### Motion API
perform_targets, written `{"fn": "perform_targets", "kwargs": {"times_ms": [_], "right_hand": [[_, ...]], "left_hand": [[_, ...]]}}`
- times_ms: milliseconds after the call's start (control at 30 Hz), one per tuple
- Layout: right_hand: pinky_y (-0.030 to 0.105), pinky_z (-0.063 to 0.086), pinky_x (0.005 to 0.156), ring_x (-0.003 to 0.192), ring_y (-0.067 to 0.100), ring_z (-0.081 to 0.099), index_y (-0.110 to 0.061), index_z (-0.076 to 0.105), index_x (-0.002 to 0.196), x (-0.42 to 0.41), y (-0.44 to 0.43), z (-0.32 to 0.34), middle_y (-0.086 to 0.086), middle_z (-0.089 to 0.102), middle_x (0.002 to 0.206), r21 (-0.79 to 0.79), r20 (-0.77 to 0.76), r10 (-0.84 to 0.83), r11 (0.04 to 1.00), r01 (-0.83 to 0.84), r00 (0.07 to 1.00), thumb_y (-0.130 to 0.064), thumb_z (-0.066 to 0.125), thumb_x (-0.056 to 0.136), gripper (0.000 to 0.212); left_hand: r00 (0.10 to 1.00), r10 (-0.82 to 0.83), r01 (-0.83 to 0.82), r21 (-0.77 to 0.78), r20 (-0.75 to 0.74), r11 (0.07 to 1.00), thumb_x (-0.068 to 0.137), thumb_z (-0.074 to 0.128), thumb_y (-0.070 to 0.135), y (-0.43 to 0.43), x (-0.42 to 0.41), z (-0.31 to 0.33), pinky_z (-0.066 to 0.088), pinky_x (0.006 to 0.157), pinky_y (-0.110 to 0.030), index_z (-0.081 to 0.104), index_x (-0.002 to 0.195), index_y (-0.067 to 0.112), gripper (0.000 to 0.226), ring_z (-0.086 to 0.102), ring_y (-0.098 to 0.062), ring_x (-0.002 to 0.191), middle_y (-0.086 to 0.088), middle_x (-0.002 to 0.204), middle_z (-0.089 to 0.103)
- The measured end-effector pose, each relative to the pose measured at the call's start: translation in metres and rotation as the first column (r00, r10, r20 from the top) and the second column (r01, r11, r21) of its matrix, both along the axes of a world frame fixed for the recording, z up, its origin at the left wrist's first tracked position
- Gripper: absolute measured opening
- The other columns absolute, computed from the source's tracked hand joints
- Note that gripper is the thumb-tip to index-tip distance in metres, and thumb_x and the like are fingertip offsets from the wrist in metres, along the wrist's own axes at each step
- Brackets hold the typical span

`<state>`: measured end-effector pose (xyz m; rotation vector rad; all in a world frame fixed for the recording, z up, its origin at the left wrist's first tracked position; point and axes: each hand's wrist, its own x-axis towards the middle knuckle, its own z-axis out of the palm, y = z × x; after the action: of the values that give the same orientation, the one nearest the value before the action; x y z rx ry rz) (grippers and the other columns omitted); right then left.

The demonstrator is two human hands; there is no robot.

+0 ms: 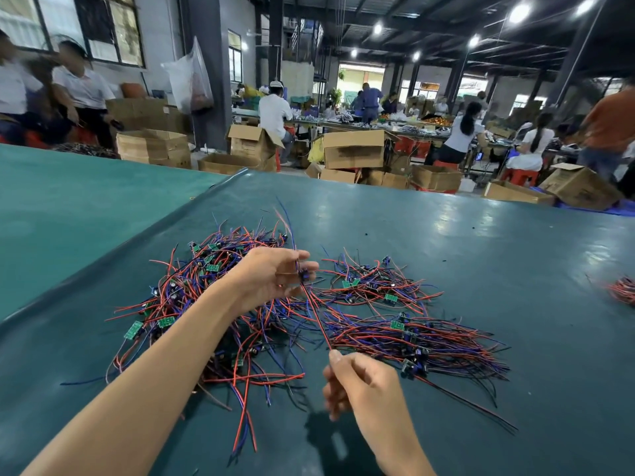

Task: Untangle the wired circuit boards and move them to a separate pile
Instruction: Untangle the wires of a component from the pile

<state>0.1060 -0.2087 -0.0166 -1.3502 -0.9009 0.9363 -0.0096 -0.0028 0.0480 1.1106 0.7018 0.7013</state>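
A big tangled heap of small green circuit boards with red, blue and black wires [206, 297] lies on the teal table [481, 269]. My left hand [275, 276] is raised over the heap and pinches one wired board [303, 275] at its fingertips. That board's red and black wires run down to my right hand [357, 383], which pinches their ends. To the right lie a straightened bundle of boards [412, 338] and a looser pile [371, 286] behind it.
Another small bunch of red wires [622, 290] lies at the table's right edge. A lighter green mat [68, 207] covers the left part of the table. Beyond the far edge stand cardboard boxes [354, 149] and seated workers.
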Motion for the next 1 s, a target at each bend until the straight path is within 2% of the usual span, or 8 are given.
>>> {"fn": "perform_targets", "kwargs": {"times_ms": [100,233,367,500,600,733,833,1000], "right_hand": [[0.03,0.047,0.043,0.049,0.025,0.06,0.0,0.067,0.075,0.013,-0.011,-0.003,0.015,0.064,0.059,-0.073,0.045,0.028,0.997,-0.025,0.999,-0.022,0.062,0.098,0.033],[0.03,0.045,0.041,0.049,0.024,0.058,0.002,0.067,0.075,0.037,-0.021,0.0,0.016,0.061,0.058,-0.079,0.037,-0.06,0.995,0.063,0.997,-0.017,0.062,0.097,0.03],[0.031,0.048,0.042,0.055,0.026,0.06,0.0,0.073,0.076,0.065,-0.03,0.005,0.017,0.064,0.064,-0.046,0.029,-0.135,0.99,0.136,0.99,-0.015,0.062,0.097,0.028],[0.03,0.049,0.042,0.056,0.025,0.063,-0.003,0.077,0.077,0.097,-0.04,0.008,0.019,0.066,0.066,0.003,0.043,-0.275,0.961,0.276,0.96,-0.016,0.066,0.095,0.024],[0.026,0.048,0.039,0.052,0.022,0.063,0.001,0.075,0.077,0.133,-0.042,0.016,0.015,0.067,0.063,0.019,-0.027,-0.433,0.901,0.433,0.901,-0.015,0.07,0.091,0.022],[0.02,0.047,0.04,0.046,0.013,0.064,0.0,0.067,0.082,0.19,-0.036,0.028,0.003,0.066,0.056,0.009,-0.158,-0.545,0.833,0.553,0.823,-0.01,0.071,0.089,0.013],[0.019,0.047,0.039,0.046,0.013,0.065,-0.002,0.066,0.082,0.224,-0.027,0.027,0.001,0.067,0.056,-0.06,-0.2,-0.585,0.808,0.586,0.786,-0.008,0.072,0.087,0.01],[0.018,0.037,0.033,0.04,0.01,0.06,-0.004,0.062,0.077,0.241,-0.012,-0.001,0.003,0.063,0.051,-0.154,-0.162,-0.645,0.764,0.627,0.747,-0.005,0.072,0.087,0.014]], "left_hand": [[1.0,0.019,-0.019,0.084,-0.003,0.996,0.102,0.056,0.013,0.001,-0.001,0.0,0.061,0.073,-0.034,0.067,0.108,0.001,0.018,0.074,-0.019,0.079,-0.014,0.097,0.076],[0.997,0.033,-0.022,0.149,-0.07,0.989,0.098,0.065,0.018,0.0,0.004,-0.004,0.061,0.07,-0.032,0.073,0.099,0.006,0.015,0.066,-0.011,0.068,-0.003,0.081,0.069],[0.994,0.111,-0.11,0.102,-0.011,0.989,0.096,0.067,0.015,-0.002,0.008,-0.013,0.058,0.058,-0.025,0.072,0.102,0.0,0.017,0.056,-0.008,0.058,0.0,0.072,0.06],[0.99,0.137,-0.138,0.025,0.024,0.99,0.094,0.07,0.013,-0.008,0.009,-0.023,0.057,0.055,-0.023,0.068,0.097,0.002,0.012,0.064,-0.009,0.058,-0.004,0.074,0.066],[0.991,0.131,-0.132,0.039,0.016,0.991,0.091,0.072,0.011,-0.017,0.01,-0.031,0.056,0.054,-0.021,0.069,0.096,0.0,0.012,0.068,-0.011,0.062,-0.009,0.077,0.071],[0.988,0.013,0.014,0.174,-0.154,0.985,0.088,0.076,0.011,-0.033,0.019,-0.038,0.052,0.05,-0.021,0.072,0.093,-0.004,0.016,0.073,-0.016,0.069,-0.013,0.077,0.074],[0.951,-0.036,0.108,0.223,-0.306,0.969,0.088,0.076,0.006,-0.043,0.034,-0.042,0.049,0.044,-0.022,0.073,0.083,-0.003,0.011,0.074,-0.02,0.068,-0.016,0.076,0.074],[0.807,0.029,0.196,0.313,-0.59,0.929,0.087,0.077,0.016,-0.051,0.05,-0.049,0.046,0.041,-0.019,0.076,0.077,-0.004,0.023,0.057,-0.011,0.04,-0.009,0.063,0.072]]}}
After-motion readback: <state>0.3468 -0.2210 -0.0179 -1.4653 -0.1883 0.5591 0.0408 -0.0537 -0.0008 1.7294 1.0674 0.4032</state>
